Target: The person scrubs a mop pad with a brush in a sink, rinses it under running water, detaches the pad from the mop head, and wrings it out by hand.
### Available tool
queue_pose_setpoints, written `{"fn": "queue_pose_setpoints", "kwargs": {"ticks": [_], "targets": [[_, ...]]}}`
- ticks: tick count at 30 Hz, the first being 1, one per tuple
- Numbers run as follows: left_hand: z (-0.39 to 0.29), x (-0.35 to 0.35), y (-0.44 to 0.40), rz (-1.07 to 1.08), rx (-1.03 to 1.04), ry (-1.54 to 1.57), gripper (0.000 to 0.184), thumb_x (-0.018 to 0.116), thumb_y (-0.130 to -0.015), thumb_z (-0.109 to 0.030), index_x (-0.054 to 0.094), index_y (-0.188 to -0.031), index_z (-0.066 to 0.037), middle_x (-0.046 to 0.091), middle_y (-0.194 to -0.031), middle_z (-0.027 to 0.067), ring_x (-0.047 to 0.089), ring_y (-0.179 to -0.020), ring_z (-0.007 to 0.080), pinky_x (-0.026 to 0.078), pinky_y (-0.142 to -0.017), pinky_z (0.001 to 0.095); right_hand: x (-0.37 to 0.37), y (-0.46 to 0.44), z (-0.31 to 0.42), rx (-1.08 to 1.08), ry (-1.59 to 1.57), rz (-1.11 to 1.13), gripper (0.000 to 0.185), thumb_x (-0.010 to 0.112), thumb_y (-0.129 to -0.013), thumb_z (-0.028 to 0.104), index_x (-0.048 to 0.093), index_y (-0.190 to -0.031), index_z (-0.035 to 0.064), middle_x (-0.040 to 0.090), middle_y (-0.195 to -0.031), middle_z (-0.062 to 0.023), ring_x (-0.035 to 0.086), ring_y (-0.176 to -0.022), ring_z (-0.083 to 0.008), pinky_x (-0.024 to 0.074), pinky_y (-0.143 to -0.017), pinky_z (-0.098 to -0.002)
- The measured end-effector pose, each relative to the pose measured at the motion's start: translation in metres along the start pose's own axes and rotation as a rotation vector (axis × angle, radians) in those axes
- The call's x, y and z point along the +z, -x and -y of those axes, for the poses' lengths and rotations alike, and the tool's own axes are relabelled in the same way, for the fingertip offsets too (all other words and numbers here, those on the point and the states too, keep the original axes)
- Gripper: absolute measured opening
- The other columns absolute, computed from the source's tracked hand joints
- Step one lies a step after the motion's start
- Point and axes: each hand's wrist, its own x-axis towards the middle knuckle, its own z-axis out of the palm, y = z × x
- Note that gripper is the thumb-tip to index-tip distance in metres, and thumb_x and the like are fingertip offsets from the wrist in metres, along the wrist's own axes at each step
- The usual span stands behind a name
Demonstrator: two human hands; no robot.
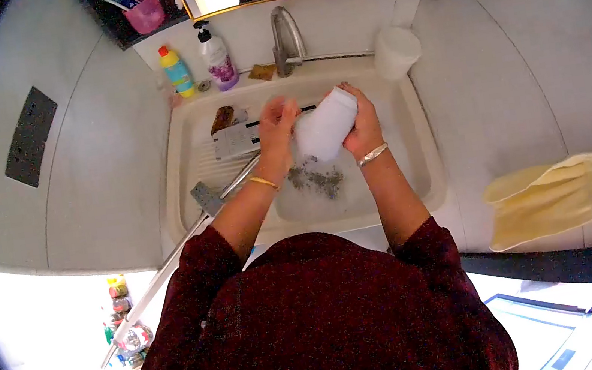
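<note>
While the right hand (362, 126) clasps the white container (327, 126) above the sink (409, 184), at twelve o'clock from the dark debris (320, 181), the blurred left hand (276, 123) sits at the container's nine o'clock, its grip unclear. The container seems light, stiff and slippery when wet, best cupped around its sides.

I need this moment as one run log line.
right hand: holds white cylinder over sink | left hand: blurred, beside it | dark bits: in sink
</note>
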Motion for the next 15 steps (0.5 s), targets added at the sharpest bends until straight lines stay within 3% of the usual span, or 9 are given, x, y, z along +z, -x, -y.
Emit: {"fn": "queue_pose_setpoints", "kwargs": {"ticks": [1, 4, 7, 9, 14, 15], "targets": [[-0.001, -0.001, 0.003, 0.064, 0.009, 0.012, 0.064, 0.066, -0.074, -0.032, 0.036, -0.124, -0.004, 0.05, -0.109, 0.0091, 0.049, -0.098, 0.0152, 0.041, -0.086, 0.0299, -0.001, -0.001, 0.002, -0.007, -0.037, -0.066, 0.014, 0.057, -0.079, 0.022, 0.055, -0.083, 0.0087, 0.057, -0.076, -0.0029, 0.055, -0.071, -0.0148, 0.0462, -0.067, -0.0309], [-0.031, 0.009, 0.02, 0.534, -0.173, -0.249, 0.069, 0.07, -0.071, -0.025, 0.034, -0.126, -0.005, 0.047, -0.114, 0.0073, 0.047, -0.105, 0.0167, 0.037, -0.091, 0.0312, -0.002, -0.007, -0.002, -0.025, 0.087, -0.029, 0.017, 0.058, -0.079, 0.025, 0.056, -0.083, 0.0079, 0.057, -0.075, -0.0031, 0.054, -0.07, -0.0153, 0.0457, -0.065, -0.0309], [-0.038, 0.01, 0.025, 0.687, -0.25, -0.115, 0.07, 0.072, -0.067, -0.02, 0.035, -0.124, -0.005, 0.048, -0.115, 0.0057, 0.046, -0.105, 0.0166, 0.037, -0.09, 0.0316, 0.021, 0.012, 0.006, -0.031, 0.292, 0.077, 0.021, 0.059, -0.078, 0.027, 0.056, -0.084, 0.0067, 0.057, -0.076, -0.0036, 0.054, -0.072, -0.0151, 0.0452, -0.066, -0.0313], [-0.032, 0.004, 0.022, 0.706, -0.256, -0.136, 0.074, 0.075, -0.062, -0.018, 0.035, -0.124, -0.005, 0.047, -0.117, 0.0063, 0.046, -0.106, 0.0181, 0.037, -0.091, 0.0333, 0.005, -0.001, -0.002, -0.199, 0.493, 0.329, 0.022, 0.057, -0.078, 0.025, 0.056, -0.085, 0.005, 0.058, -0.084, -0.0056, 0.054, -0.079, -0.0147, 0.045, -0.07, -0.0302], [-0.033, 0.009, 0.033, 0.729, -0.334, 0.08, 0.08, 0.078, -0.056, -0.015, 0.035, -0.123, -0.006, 0.049, -0.113, 0.0063, 0.047, -0.106, 0.0201, 0.038, -0.091, 0.0347, 0.022, 0.004, 0.011, 0.018, 0.399, 0.52, 0.017, 0.053, -0.078, 0.021, 0.053, -0.081, 0.0035, 0.059, -0.09, -0.0106, 0.056, -0.079, -0.0167, 0.0462, -0.072, -0.0303], [-0.031, 0.009, 0.033, 0.718, -0.319, 0.098, 0.081, 0.078, -0.055, -0.014, 0.035, -0.123, -0.006, 0.049, -0.113, 0.0066, 0.048, -0.106, 0.0206, 0.039, -0.091, 0.0348, 0.014, -0.007, 0.005, -0.082, 0.463, 0.577, 0.017, 0.052, -0.078, 0.02, 0.053, -0.08, 0.0033, 0.059, -0.089, -0.0112, 0.056, -0.078, -0.0172, 0.0463, -0.071, -0.0302]]}}
